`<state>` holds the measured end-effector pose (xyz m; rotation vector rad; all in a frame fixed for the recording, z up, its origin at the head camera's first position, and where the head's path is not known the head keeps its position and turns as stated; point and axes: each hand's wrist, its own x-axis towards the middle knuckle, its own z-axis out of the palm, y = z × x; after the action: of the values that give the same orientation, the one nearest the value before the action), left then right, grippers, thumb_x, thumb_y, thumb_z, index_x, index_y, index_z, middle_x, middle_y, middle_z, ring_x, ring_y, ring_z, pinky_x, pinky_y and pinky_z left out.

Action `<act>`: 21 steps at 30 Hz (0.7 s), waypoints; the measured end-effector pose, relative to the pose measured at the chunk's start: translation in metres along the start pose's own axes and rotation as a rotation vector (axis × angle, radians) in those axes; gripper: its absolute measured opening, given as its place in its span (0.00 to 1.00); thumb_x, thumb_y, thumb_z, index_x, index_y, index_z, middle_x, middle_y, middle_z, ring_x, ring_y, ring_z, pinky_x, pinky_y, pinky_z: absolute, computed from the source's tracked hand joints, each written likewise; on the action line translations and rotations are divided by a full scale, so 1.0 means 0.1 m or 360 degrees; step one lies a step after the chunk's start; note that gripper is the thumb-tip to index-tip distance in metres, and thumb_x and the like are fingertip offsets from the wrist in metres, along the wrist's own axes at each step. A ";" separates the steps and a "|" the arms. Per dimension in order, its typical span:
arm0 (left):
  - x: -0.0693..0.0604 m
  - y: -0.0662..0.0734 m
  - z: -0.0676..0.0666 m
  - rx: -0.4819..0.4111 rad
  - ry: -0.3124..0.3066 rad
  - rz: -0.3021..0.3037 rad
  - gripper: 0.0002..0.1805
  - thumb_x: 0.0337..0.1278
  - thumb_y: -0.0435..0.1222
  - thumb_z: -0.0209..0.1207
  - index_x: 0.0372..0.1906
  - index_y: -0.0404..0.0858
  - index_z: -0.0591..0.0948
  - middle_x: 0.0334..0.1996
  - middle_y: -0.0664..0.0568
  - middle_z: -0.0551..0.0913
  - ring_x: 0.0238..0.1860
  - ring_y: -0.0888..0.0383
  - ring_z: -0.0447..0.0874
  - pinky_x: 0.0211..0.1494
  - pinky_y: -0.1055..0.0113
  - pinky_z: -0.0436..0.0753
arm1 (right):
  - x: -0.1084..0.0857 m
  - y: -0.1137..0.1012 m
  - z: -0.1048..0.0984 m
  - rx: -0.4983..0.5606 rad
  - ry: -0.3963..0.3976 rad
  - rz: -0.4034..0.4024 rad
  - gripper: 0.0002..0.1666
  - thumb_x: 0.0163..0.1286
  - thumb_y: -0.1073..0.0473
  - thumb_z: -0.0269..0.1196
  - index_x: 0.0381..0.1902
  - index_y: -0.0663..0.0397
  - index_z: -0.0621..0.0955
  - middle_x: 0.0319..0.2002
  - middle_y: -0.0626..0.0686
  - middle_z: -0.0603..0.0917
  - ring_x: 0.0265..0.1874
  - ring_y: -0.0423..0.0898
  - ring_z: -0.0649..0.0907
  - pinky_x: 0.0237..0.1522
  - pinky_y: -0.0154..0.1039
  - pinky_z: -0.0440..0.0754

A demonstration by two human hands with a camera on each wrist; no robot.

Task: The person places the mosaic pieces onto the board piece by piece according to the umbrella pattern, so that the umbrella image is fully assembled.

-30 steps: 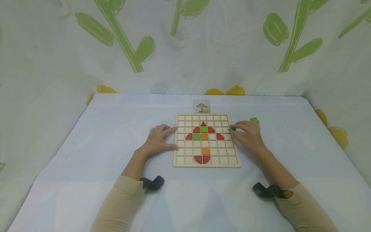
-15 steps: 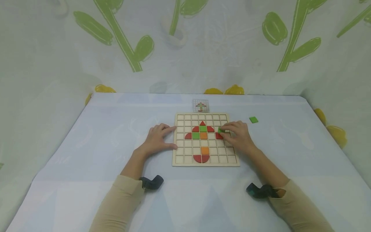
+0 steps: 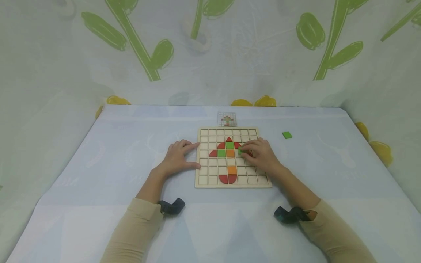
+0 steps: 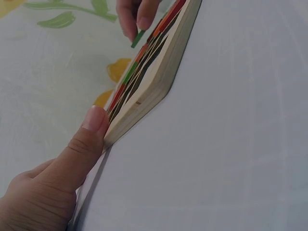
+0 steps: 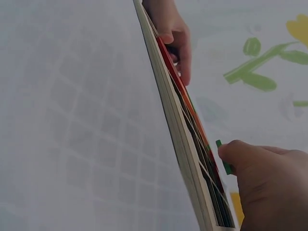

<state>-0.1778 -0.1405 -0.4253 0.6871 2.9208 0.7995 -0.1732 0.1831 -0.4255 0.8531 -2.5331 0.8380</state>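
A wooden grid board (image 3: 210,183) lies flat on the table. Red, green and orange tiles sit in several of its cells. My left hand (image 3: 177,157) rests against the board's left edge, thumb and index finger spread apart; in the left wrist view the thumb (image 4: 96,119) touches the wooden rim. Between thumb and fingertips, my right hand (image 3: 261,155) pinches a green square tile (image 5: 224,158) over the board, right of the orange tile (image 3: 230,153). The right hand partly hides a red tile at that side. Another green square tile (image 3: 287,135) lies on the table.
Behind the board lies a small pattern card (image 3: 227,119) showing a coloured figure on a grid. The pale table (image 3: 98,164) reaches up to a wall (image 3: 250,54) printed with green leaves. Dark straps with protruding pieces (image 3: 172,206) sit at both wrists.
My right hand has moved left from beyond the board's right edge to above its cells, carrying the green tile. The left hand stays at the left edge.
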 end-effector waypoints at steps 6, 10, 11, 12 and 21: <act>0.00 -0.01 0.00 -0.0020 0.0011 0.0016 0.47 0.35 0.57 0.71 0.66 0.47 0.71 0.52 0.49 0.72 0.50 0.51 0.67 0.54 0.55 0.61 | 0.01 0.00 0.03 0.0002 -0.0071 -0.0013 0.08 0.56 0.61 0.69 0.35 0.55 0.86 0.40 0.52 0.86 0.39 0.48 0.76 0.45 0.44 0.68; 0.00 -0.02 0.01 -0.0023 0.0014 0.0025 0.47 0.35 0.58 0.70 0.67 0.48 0.70 0.52 0.50 0.72 0.51 0.51 0.67 0.54 0.55 0.61 | 0.01 -0.02 0.03 -0.0006 -0.0081 -0.0002 0.08 0.56 0.61 0.70 0.35 0.54 0.87 0.40 0.51 0.86 0.37 0.47 0.75 0.41 0.43 0.69; 0.00 -0.02 0.01 -0.0019 0.0014 0.0027 0.47 0.36 0.58 0.70 0.67 0.48 0.70 0.52 0.50 0.72 0.51 0.51 0.67 0.53 0.55 0.61 | 0.01 -0.03 0.03 -0.0006 -0.0085 0.0003 0.08 0.56 0.61 0.70 0.35 0.54 0.87 0.40 0.51 0.86 0.37 0.46 0.74 0.40 0.42 0.69; 0.00 -0.02 0.01 -0.0017 0.0015 0.0028 0.47 0.36 0.58 0.70 0.67 0.48 0.70 0.52 0.50 0.72 0.50 0.51 0.67 0.53 0.55 0.61 | 0.01 -0.03 0.03 -0.0008 -0.0091 0.0007 0.08 0.56 0.61 0.70 0.36 0.53 0.87 0.40 0.51 0.86 0.37 0.46 0.74 0.39 0.42 0.68; 0.00 -0.02 0.01 -0.0014 0.0011 0.0023 0.47 0.36 0.58 0.70 0.66 0.47 0.70 0.51 0.49 0.72 0.50 0.51 0.67 0.53 0.55 0.62 | 0.01 -0.04 0.03 0.0038 -0.0117 -0.0008 0.08 0.56 0.62 0.69 0.36 0.54 0.87 0.41 0.51 0.86 0.36 0.46 0.75 0.40 0.42 0.68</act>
<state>-0.1786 -0.1411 -0.4268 0.7066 2.9200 0.8171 -0.1722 0.1777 -0.4257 0.9131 -2.5878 0.8518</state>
